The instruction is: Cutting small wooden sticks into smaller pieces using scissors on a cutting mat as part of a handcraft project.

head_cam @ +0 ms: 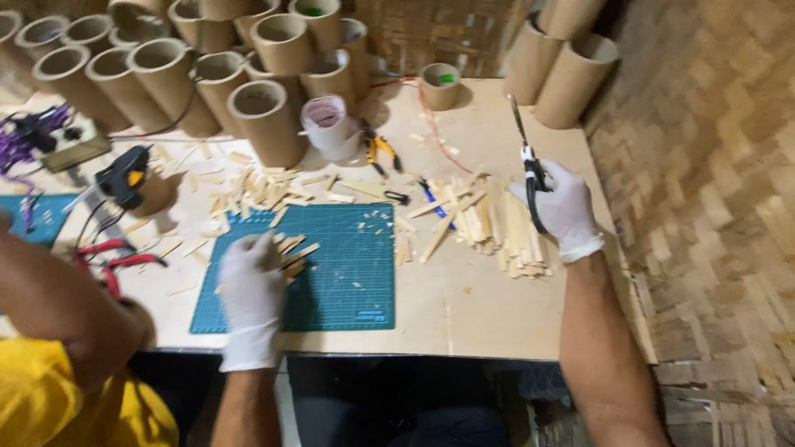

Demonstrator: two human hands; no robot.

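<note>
The right hand (563, 207), closed round black-handled scissors (530, 170), hovers at three o'clock. The left hand (252, 281) lies flat, fingers spread, pinning light, stiff, brittle wooden sticks (294, 252) on the green cutting mat (348, 273); these are best gripped mid-length.

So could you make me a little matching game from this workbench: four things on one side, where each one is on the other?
Things:
1. scissors
2. glue gun
3. left hand
4. stick pile

Places:
A. resting on the green mat, on a few sticks
B. on the table just below the right hand
C. held up in the right hand
D. at the table's left side, near the cardboard tubes

Pairs: 1-C, 2-D, 3-A, 4-B
</note>
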